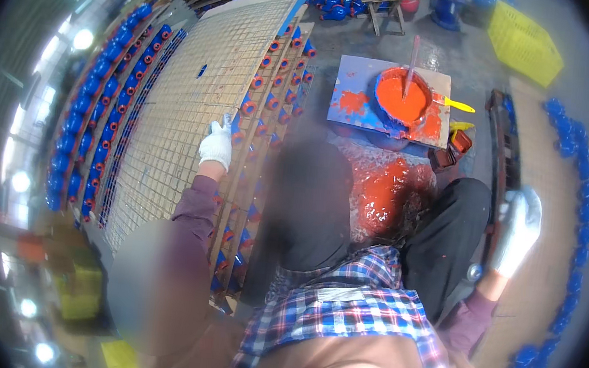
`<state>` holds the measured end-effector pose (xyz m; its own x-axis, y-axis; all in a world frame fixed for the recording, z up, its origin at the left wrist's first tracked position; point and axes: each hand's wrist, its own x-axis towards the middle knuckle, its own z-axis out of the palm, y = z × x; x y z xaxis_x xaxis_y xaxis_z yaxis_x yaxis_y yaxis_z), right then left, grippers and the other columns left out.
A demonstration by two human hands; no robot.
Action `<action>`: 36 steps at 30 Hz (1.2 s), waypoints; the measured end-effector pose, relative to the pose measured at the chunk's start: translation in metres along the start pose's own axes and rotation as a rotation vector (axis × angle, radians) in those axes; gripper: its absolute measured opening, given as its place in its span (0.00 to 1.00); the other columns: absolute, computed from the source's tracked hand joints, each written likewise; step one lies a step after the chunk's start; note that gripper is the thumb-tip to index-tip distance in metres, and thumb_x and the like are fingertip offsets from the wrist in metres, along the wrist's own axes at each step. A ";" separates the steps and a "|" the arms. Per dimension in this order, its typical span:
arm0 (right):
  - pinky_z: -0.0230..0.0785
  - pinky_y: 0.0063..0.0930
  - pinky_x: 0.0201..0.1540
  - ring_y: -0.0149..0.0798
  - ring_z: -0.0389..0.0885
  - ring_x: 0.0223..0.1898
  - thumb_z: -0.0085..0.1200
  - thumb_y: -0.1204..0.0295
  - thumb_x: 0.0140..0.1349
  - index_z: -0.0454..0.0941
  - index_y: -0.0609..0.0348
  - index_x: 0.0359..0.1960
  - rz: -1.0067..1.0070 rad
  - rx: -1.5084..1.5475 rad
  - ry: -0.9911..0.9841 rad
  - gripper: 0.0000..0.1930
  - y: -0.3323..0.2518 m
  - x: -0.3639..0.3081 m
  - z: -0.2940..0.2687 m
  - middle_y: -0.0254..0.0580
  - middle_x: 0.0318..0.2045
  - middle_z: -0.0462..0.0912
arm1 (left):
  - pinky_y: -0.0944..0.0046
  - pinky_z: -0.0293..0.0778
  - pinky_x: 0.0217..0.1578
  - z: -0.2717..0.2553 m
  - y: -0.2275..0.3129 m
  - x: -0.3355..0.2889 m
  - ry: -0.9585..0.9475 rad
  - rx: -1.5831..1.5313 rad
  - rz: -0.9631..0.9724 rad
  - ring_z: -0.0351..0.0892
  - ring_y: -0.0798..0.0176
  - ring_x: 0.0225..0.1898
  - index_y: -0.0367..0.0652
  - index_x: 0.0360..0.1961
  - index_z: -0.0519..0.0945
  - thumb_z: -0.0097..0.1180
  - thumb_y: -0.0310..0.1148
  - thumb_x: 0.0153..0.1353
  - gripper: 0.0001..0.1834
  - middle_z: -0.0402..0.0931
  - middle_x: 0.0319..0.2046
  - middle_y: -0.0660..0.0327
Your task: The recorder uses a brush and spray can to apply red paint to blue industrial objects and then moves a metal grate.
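My left hand [216,143], in a white glove, is at the near edge of a wire mesh panel [174,114] that lies over a board. Its fingers are bent at the mesh edge, closed on it as far as I can see. To the right, my right hand [519,228], also gloved, is held out beside a long brown board [528,274]; its fingers are stretched out and hold nothing. Between my knees and the paint stand, a bucket of orange-red paint [401,99] holds an upright stick [412,64]. A yellow-handled brush [457,104] lies at its rim.
Shelves of blue valve-like parts with orange-red ends [271,101] stand beside the mesh. More blue parts [583,209] line the right board. Spilled orange-red paint [384,199] covers plastic sheeting before me. A yellow crate [524,44] and a small stool [380,2] stand farther back.
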<state>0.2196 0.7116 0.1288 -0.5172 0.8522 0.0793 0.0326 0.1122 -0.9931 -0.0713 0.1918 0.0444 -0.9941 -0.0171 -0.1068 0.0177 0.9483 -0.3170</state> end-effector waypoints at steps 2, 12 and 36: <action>0.63 0.10 0.22 0.21 0.77 0.25 0.54 0.73 0.71 0.74 0.65 0.58 0.004 0.028 -0.042 0.16 0.013 0.014 0.006 0.39 0.35 0.85 | 0.46 0.82 0.43 -0.006 0.004 0.007 -0.012 -0.006 -0.030 0.85 0.40 0.46 0.52 0.78 0.51 0.48 0.24 0.67 0.39 0.67 0.60 0.45; 0.71 0.17 0.31 0.24 0.79 0.27 0.55 0.74 0.70 0.77 0.67 0.55 -0.006 -0.032 0.008 0.15 0.050 0.017 -0.003 0.40 0.33 0.85 | 0.39 0.72 0.53 0.027 -0.014 0.034 0.144 -0.340 -0.090 0.78 0.29 0.52 0.41 0.58 0.70 0.27 0.61 0.74 0.35 0.80 0.48 0.33; 0.76 0.41 0.44 0.52 0.85 0.41 0.54 0.69 0.63 0.79 0.55 0.43 0.054 -0.596 0.271 0.09 0.088 -0.102 -0.085 0.47 0.36 0.86 | 0.55 0.67 0.62 -0.112 0.254 -0.044 -0.085 -0.613 1.353 0.73 0.47 0.63 0.36 0.62 0.75 0.59 0.32 0.64 0.26 0.74 0.61 0.45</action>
<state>0.3479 0.6779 0.0403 -0.2700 0.9545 0.1269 0.5609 0.2630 -0.7850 -0.0347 0.4689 0.0745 -0.2510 0.9667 -0.0491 0.8321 0.2414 0.4993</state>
